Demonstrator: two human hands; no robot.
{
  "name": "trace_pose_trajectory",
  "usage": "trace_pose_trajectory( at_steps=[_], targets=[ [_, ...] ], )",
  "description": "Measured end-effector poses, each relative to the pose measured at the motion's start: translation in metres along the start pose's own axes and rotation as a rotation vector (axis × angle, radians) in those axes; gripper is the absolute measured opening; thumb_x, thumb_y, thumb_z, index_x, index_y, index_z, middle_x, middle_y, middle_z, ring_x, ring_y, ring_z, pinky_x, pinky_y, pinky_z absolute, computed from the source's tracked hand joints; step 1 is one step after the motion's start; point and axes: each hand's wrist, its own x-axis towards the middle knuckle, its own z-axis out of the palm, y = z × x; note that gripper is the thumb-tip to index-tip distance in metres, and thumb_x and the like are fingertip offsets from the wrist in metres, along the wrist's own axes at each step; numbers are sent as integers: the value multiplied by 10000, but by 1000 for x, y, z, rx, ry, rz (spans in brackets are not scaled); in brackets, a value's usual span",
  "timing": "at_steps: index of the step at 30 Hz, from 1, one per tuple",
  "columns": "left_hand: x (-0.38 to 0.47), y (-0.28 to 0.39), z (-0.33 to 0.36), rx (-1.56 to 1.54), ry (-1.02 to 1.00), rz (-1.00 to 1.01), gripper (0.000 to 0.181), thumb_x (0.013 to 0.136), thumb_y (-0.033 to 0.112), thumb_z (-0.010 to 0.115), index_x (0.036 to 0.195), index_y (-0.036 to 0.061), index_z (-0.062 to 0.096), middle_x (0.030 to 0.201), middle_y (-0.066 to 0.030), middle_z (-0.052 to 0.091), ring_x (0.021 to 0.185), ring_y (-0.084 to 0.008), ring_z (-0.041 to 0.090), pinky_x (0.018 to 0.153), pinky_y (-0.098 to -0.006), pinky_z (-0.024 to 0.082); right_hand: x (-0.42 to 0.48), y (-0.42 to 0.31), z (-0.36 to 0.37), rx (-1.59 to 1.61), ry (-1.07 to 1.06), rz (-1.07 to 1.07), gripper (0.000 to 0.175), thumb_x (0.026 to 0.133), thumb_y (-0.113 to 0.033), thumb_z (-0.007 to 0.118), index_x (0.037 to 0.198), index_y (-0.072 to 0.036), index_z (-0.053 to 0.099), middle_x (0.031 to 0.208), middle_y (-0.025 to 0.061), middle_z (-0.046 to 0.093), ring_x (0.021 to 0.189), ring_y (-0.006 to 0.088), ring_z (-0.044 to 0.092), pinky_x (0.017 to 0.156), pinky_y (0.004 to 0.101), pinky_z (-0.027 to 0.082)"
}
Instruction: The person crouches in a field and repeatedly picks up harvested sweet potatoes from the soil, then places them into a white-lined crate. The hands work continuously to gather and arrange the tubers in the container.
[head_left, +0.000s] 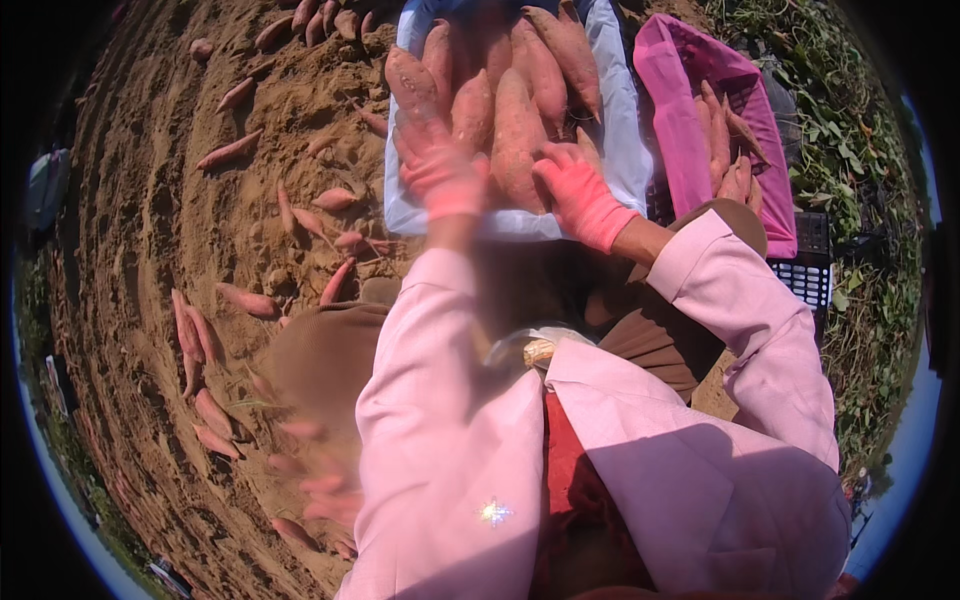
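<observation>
A crate with a pale blue liner (634, 165) stands before me, holding several large sweet potatoes (515, 142). My left hand (442, 165), in a coral glove, is blurred over the crate's left side, just below an upright sweet potato (410, 79); whether it grips anything cannot be told. On the right side of the same crate, my right hand (583, 187), in a matching glove, has its fingers bent against the lower right side of the biggest sweet potato. Its fingertips are partly hidden, so a grip cannot be made out.
Right of the blue liner is a pink-lined crate (675, 142) with more sweet potatoes (720, 135). A black plastic crate (806, 262) shows below it. Loose sweet potatoes (247, 300) lie on furrowed soil (142, 225) at left. Green vines (840, 142) cover the ground at right.
</observation>
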Motion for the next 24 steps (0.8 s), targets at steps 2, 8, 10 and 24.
trace_pose_trajectory(
  at_steps=[2,8,10,24],
  targets=[
    [2,1,4,-18,11,-3,1053,675,454,776,1502,56,261,1541,-250,224,1425,-401,238,1131,-446,303,12,16,-12,113,-298,358,317,822,-3,569,1133,-59,600,1213,157,579,1101,335,580,832,444,522],
    [1,1,2,17,-11,-32,992,690,476,763,1492,102,314,1556,-215,217,1436,-381,229,1141,-418,297,34,5,-19,425,-179,867,562,892,-263,569,1393,-36,449,1315,233,559,1192,361,565,985,371,462],
    [0,3,5,-67,25,-26,948,719,414,750,1492,90,309,1538,-224,246,1419,-391,253,1133,-413,306,30,19,4,394,-254,895,774,837,-359,656,1461,-25,344,1356,275,513,1205,379,554,1011,373,446],
    [-2,-2,3,-231,142,14,739,771,155,673,1429,24,365,1386,-236,414,1245,-418,420,1077,-435,355,37,20,39,661,-281,1042,1083,669,-503,811,1433,45,273,1443,291,376,1319,376,443,1076,410,394]
  ],
)
